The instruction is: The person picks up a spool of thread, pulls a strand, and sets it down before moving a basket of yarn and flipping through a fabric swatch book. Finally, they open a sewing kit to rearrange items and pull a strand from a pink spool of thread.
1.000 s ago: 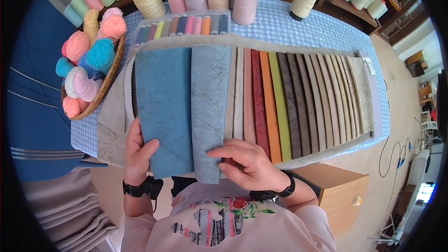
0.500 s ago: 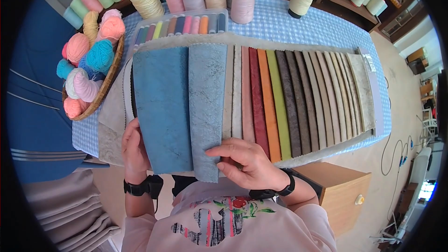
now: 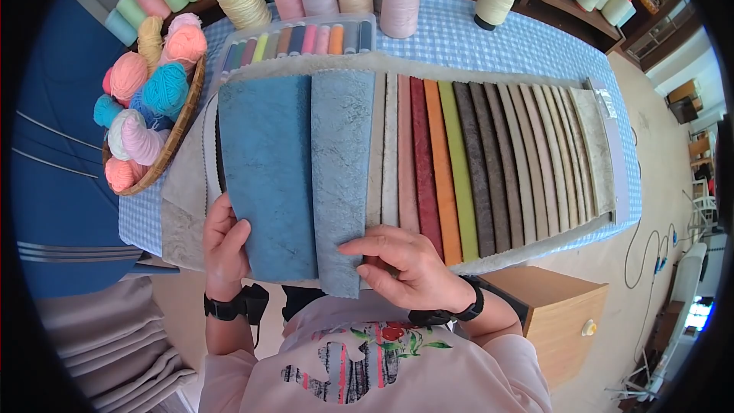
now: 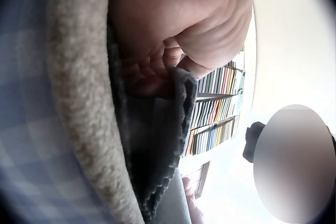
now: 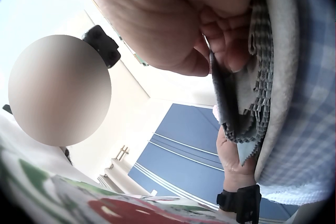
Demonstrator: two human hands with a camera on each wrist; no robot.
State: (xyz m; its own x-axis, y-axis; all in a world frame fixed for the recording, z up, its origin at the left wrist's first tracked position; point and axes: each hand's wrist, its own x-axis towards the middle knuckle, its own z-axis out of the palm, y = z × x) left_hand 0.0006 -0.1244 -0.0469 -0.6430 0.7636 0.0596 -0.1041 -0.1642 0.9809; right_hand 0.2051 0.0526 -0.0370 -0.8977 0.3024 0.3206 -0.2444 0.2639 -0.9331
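thumb back in sight, the left hand pinches the long blue cloth flap at its near left edge, while the right hand still pinches the pale-blue cloth strip, so both seem held.

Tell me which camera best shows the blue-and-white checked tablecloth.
The head view: there the blue-and-white checked tablecloth shows on several sides, its small checks clear. The left wrist view shows a blurred part at picture left; the right wrist view, one at picture right.
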